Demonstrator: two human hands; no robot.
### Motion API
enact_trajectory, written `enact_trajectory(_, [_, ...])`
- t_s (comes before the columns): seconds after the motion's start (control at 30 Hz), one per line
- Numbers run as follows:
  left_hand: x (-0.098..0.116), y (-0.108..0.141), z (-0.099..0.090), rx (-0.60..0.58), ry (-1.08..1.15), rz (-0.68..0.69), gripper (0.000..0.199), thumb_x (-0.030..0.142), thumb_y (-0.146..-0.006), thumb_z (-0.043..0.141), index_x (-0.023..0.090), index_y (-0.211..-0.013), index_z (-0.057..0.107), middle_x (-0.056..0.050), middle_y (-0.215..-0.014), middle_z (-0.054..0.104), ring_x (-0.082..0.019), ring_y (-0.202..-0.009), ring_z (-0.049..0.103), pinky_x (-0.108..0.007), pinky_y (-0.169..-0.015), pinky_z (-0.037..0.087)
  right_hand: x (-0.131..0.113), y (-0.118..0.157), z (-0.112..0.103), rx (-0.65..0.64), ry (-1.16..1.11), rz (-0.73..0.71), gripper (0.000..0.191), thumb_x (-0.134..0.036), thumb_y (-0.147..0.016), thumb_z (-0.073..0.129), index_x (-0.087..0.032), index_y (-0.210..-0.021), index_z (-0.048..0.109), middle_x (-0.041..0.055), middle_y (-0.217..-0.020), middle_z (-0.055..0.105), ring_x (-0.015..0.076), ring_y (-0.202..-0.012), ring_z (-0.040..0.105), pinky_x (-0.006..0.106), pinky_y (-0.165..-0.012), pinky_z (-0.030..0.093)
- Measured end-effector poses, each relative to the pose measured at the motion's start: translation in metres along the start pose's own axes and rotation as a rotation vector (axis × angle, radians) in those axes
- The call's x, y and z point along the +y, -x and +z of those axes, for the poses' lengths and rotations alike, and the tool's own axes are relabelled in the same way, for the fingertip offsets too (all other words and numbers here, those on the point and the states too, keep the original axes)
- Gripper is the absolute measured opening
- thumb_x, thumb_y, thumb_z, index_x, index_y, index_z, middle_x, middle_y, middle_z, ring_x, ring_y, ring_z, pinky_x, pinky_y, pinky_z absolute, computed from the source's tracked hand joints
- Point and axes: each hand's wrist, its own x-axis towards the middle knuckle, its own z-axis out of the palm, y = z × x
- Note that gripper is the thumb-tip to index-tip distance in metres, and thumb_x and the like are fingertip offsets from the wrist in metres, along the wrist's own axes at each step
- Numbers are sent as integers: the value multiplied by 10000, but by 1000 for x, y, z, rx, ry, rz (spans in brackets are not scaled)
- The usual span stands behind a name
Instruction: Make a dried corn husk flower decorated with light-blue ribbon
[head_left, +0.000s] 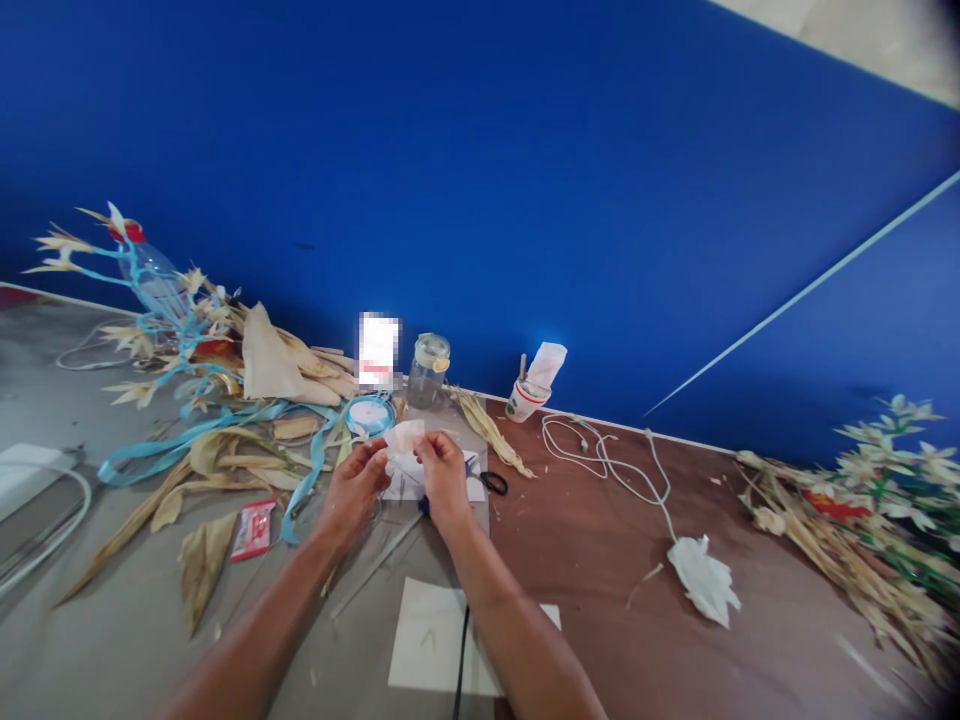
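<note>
Both hands pinch a small whitish piece of thin, paper-like material (406, 436) above the table. My left hand (363, 474) grips its left side between thumb and fingers. On the opposite edge, my right hand (444, 478) is closed in the same way. Whether the piece is husk or paper I cannot tell. Beneath the hands lies a white sheet (405, 482), partly covered by them. Beside my right hand the black loop of a handle (493, 483) shows. A roll of light-blue ribbon (370, 414) lies just behind my left hand.
Dried corn husks (225, 465) and blue ribbon (150, 465) spread leftward, near a plastic bottle (154, 280) with husk flowers. A glass jar (428, 375) and paper cup (527, 399) stand by the blue wall. To the right are a white cable (600, 450), crumpled tissue (703, 580) and more husks (817, 540).
</note>
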Motion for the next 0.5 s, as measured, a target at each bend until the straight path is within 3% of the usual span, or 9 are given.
enact_trajectory(0.13, [5,4,6,1,37,-42,324,343,-564,790,155,-755,607,70,-542,466,-51,-456,383,-195,-469,344,5,-1,-1,-27,13,1,238,-382,-740,529,-179,-617,514,-48,-565,456,106,-553,390,228,-536,331])
enact_trajectory(0.27, [6,3,6,80,13,13,307,339,-544,798,176,-647,559,66,-534,456,-61,-452,363,-205,-452,311,9,-3,-3,-17,59,-40,249,-395,-735,545,-177,-618,522,-45,-577,464,109,-574,398,229,-549,337])
enact_trajectory(0.5, [2,-2,-5,105,-328,138,361,469,-654,693,164,-552,531,57,-478,385,-75,-456,304,-221,-436,217,10,-11,-14,32,61,-55,262,-403,-739,553,-174,-613,543,-40,-571,492,115,-567,430,241,-570,359])
